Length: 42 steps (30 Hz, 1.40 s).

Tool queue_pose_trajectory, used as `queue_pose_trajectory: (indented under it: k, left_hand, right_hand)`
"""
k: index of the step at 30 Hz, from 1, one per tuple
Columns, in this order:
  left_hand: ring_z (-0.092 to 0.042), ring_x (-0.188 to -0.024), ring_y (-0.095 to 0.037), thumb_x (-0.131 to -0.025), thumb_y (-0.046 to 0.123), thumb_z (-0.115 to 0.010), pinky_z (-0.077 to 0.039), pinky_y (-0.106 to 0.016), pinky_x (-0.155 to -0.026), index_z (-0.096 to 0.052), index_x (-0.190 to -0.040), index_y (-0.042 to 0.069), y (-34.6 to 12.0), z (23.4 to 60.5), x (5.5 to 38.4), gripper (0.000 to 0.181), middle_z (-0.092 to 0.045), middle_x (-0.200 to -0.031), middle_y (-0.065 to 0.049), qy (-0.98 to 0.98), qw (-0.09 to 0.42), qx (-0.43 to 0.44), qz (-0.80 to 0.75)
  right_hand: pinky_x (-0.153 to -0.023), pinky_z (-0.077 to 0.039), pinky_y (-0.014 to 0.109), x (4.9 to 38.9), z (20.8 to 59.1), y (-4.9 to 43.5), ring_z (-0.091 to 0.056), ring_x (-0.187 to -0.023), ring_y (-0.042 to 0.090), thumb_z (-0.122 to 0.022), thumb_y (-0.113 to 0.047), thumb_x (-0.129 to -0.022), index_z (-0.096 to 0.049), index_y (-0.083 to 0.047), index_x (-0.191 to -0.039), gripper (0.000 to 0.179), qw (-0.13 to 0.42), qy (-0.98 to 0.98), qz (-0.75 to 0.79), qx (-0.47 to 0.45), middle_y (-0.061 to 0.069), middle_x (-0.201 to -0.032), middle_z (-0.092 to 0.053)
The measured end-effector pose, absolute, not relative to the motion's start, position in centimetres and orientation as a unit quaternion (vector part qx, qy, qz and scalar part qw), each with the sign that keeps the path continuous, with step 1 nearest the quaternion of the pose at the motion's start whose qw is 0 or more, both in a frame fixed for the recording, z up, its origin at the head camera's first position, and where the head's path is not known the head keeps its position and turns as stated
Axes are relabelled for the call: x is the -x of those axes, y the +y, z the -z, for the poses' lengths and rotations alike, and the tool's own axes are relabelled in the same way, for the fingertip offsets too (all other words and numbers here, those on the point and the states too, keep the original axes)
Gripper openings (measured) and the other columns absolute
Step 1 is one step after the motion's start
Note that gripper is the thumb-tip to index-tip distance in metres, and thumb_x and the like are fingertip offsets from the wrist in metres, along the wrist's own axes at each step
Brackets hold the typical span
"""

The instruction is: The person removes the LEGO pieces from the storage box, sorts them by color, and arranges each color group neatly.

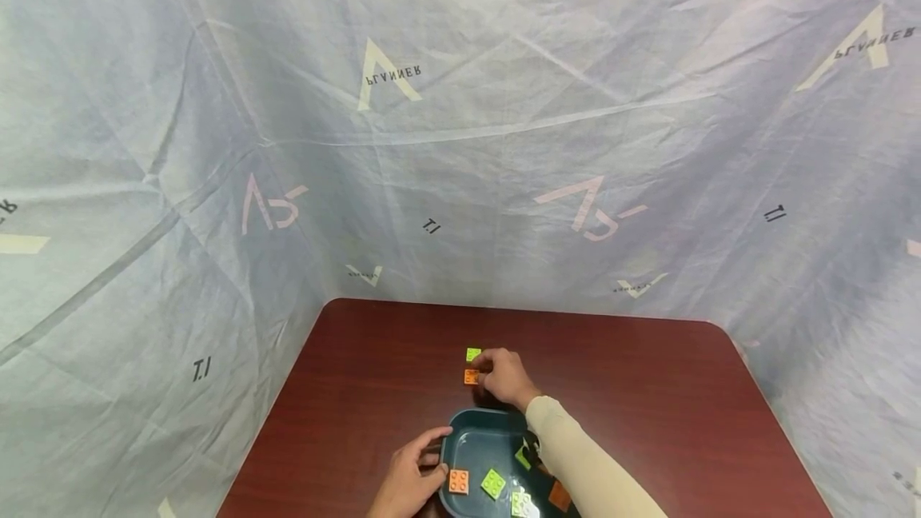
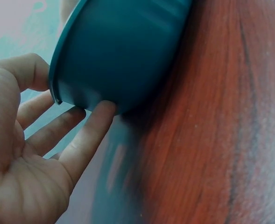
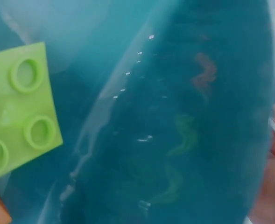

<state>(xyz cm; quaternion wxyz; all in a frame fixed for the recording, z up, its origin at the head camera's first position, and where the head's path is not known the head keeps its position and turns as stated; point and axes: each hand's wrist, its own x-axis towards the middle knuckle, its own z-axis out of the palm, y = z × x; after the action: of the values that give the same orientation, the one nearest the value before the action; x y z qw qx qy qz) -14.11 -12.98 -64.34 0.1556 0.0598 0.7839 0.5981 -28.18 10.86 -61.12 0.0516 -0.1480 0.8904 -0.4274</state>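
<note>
My left hand (image 1: 412, 476) holds the near-left side of a dark teal plastic tray (image 1: 448, 448). In the left wrist view, its thumb is at the tray's rim (image 2: 54, 77) and its fingers lie against the outer wall. Beyond the tray, my right hand (image 1: 507, 378) pinches an orange toy building block (image 1: 471, 376) at the table. Just behind that block sits a lime green block (image 1: 472, 354). The fingertips on the orange block are partly hidden in the head view. The right wrist view looks into the tray, with a green block (image 3: 23, 109) close up.
Inside the tray lie an orange block (image 1: 458, 481), a green block (image 1: 492, 484) and several others, some covered by the right sleeve (image 1: 586, 462). A dark red wooden table (image 1: 647, 390) carries everything. Printed grey sheeting (image 1: 496, 182) hangs behind and at both sides.
</note>
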Motion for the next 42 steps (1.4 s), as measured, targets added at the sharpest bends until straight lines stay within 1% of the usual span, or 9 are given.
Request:
queue_pose_trajectory:
  k: [6,14,19,26,30,33,36,39,42]
  left_hand:
    - [-0.078,-0.105,-0.027,-0.093,0.009,-0.074,-0.063,-0.036,-0.077,-0.065,-0.144,0.022,-13.0,64.3,14.1,0.053,-0.066,-0.138,-0.021,0.786,0.153,-0.063,-0.595]
    - [-0.078,-0.106,-0.026,-0.093,0.01,-0.074,-0.063,-0.036,-0.078,-0.066,-0.142,0.027,-12.9,64.4,14.3,0.053,-0.066,-0.139,-0.019,0.79,0.145,-0.067,-0.592]
    - [-0.077,-0.107,-0.026,-0.094,0.01,-0.074,-0.063,-0.038,-0.078,-0.065,-0.144,0.025,-13.0,64.4,14.3,0.053,-0.066,-0.139,-0.02,0.786,0.151,-0.065,-0.596]
    - [-0.077,-0.108,-0.028,-0.095,0.01,-0.073,-0.063,-0.033,-0.077,-0.064,-0.145,0.02,-13.0,64.5,14.4,0.052,-0.067,-0.138,-0.021,0.784,0.139,-0.08,-0.6]
    - [-0.077,-0.107,-0.025,-0.095,0.011,-0.073,-0.063,-0.032,-0.077,-0.064,-0.145,0.022,-13.0,64.6,14.5,0.052,-0.067,-0.138,-0.02,0.788,0.137,-0.082,-0.594]
    - [-0.078,-0.107,-0.024,-0.095,0.012,-0.074,-0.063,-0.032,-0.077,-0.064,-0.145,0.024,-13.0,64.5,14.5,0.052,-0.067,-0.139,-0.02,0.792,0.137,-0.082,-0.589]
    - [-0.077,-0.107,-0.024,-0.095,0.012,-0.074,-0.062,-0.032,-0.077,-0.064,-0.145,0.025,-13.0,64.4,14.5,0.052,-0.066,-0.14,-0.02,0.792,0.139,-0.08,-0.589]
    - [-0.077,-0.107,-0.025,-0.095,0.012,-0.074,-0.062,-0.032,-0.077,-0.064,-0.145,0.025,-13.1,64.3,14.4,0.053,-0.064,-0.142,-0.02,0.79,0.143,-0.079,-0.591]
    - [-0.077,-0.107,-0.024,-0.096,0.012,-0.074,-0.063,-0.033,-0.078,-0.064,-0.146,0.026,-13.1,64.3,14.4,0.053,-0.064,-0.142,-0.02,0.79,0.144,-0.08,-0.591]
  right_hand:
    - [-0.084,-0.063,0.042,27.1,60.0,11.1,-0.074,-0.103,0.024,-0.074,-0.008,-0.098,-0.076,-0.007,-0.125,0.027,0.044,0.884,0.437,0.159,0.013,-0.121,-0.076]
    - [-0.088,-0.063,0.044,25.2,57.4,11.9,-0.074,-0.111,0.036,-0.074,-0.01,-0.098,-0.075,-0.009,-0.125,0.027,0.025,0.872,0.448,0.196,0.013,-0.125,-0.073]
    - [-0.087,-0.064,0.041,23.6,56.4,12.6,-0.075,-0.111,0.035,-0.078,-0.017,-0.097,-0.075,-0.013,-0.124,0.027,0.03,0.874,0.437,0.211,0.011,-0.124,-0.073]
    - [-0.088,-0.063,0.039,21.2,55.7,13.3,-0.075,-0.111,0.032,-0.078,-0.024,-0.098,-0.075,-0.017,-0.124,0.027,0.07,0.869,0.436,0.225,0.012,-0.126,-0.073]
    - [-0.088,-0.063,0.036,19.9,55.8,13.6,-0.074,-0.112,0.032,-0.077,-0.029,-0.098,-0.075,-0.015,-0.124,0.029,0.09,0.864,0.438,0.231,0.013,-0.126,-0.073]
    - [-0.086,-0.063,0.033,19.0,56.1,13.9,-0.074,-0.108,0.029,-0.077,-0.03,-0.098,-0.076,-0.012,-0.123,0.031,0.098,0.864,0.435,0.232,0.012,-0.124,-0.074]
    - [-0.084,-0.062,0.031,18.1,56.6,14.3,-0.075,-0.106,0.027,-0.078,-0.029,-0.097,-0.076,-0.011,-0.123,0.032,0.113,0.865,0.433,0.229,0.011,-0.123,-0.074]
    - [-0.082,-0.063,0.03,17.3,57.4,14.6,-0.075,-0.107,0.028,-0.079,-0.025,-0.096,-0.076,-0.01,-0.123,0.031,0.136,0.856,0.447,0.224,0.013,-0.122,-0.074]
    - [-0.08,-0.062,0.025,16.6,58.3,14.7,-0.075,-0.107,0.027,-0.08,-0.024,-0.095,-0.076,-0.009,-0.122,0.031,0.154,0.847,0.46,0.219,0.013,-0.121,-0.074]
